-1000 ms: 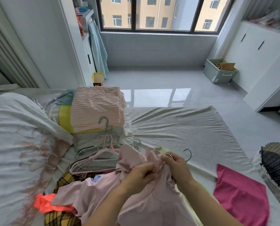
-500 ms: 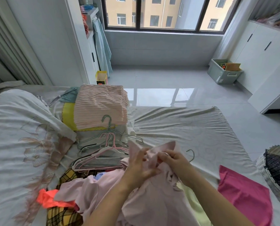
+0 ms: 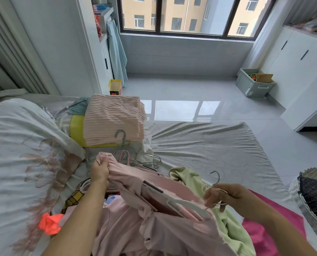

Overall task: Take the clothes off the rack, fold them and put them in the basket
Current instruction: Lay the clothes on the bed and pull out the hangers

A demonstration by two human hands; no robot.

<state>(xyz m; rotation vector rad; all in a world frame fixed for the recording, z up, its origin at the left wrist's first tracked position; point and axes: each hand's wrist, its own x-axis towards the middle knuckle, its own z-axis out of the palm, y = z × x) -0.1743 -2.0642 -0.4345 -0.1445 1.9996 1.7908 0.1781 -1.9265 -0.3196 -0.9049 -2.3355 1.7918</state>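
Setting: bedroom, grey-sheeted bed (image 3: 209, 148) in the foreground, tiled floor and dark-framed window (image 3: 191, 15) beyond.
Left hand (image 3: 99, 170): fingers curled tight round a bunched edge of the pink garment (image 3: 128, 228), raised over the middle of the bed.
Right hand (image 3: 228, 195): fingers and thumb pinching the metal neck of the white hanger (image 3: 183, 203), whose hook points up just above the hand.
White hanger: one arm half drawn out of the pink garment, the far end hidden inside the fabric.
Pink garment: stretched between the two hands, its bulk draped toward the near edge of the bed.
Green garment (image 3: 229, 226): under the pink one, beneath the right hand.
Magenta cloth (image 3: 268, 230): flat at the bed's right edge.
Basket (image 3: 309, 211): woven, on the floor beside the bed's right edge.
Loose hangers (image 3: 135, 156): heaped mid-bed, in front of the folded pink blanket (image 3: 113, 119).
Quilt (image 3: 20, 154): white with floral print, along the left side of the bed.
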